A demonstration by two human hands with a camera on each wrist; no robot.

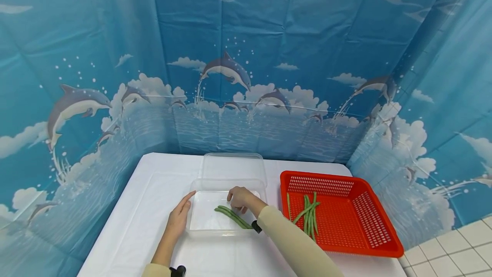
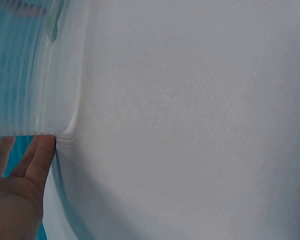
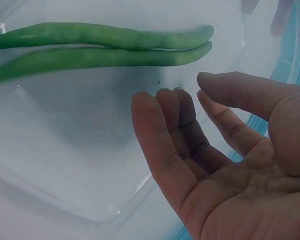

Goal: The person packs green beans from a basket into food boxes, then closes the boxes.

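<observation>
Two green beans (image 1: 232, 216) lie side by side on the floor of a clear plastic container (image 1: 209, 233). Over them, inside the container, hovers my right hand (image 1: 241, 198). The right wrist view shows this hand's fingers (image 3: 162, 145) loosely bent, apart from the beans (image 3: 115, 56) and with nothing between them and the thumb. My left hand (image 1: 178, 219) is at the container's left side. Its fingers (image 2: 40, 157) reach out straight and touch the container wall (image 2: 60, 100) in the left wrist view.
A red perforated basket (image 1: 361, 225) stands to the right, with several green beans (image 1: 309, 217) toward its left side. Behind the container lies a clear plastic lid or second tray (image 1: 232, 166). White cloth (image 1: 161, 178) covers the table, and a dolphin-print curtain (image 1: 250, 131) hangs behind it.
</observation>
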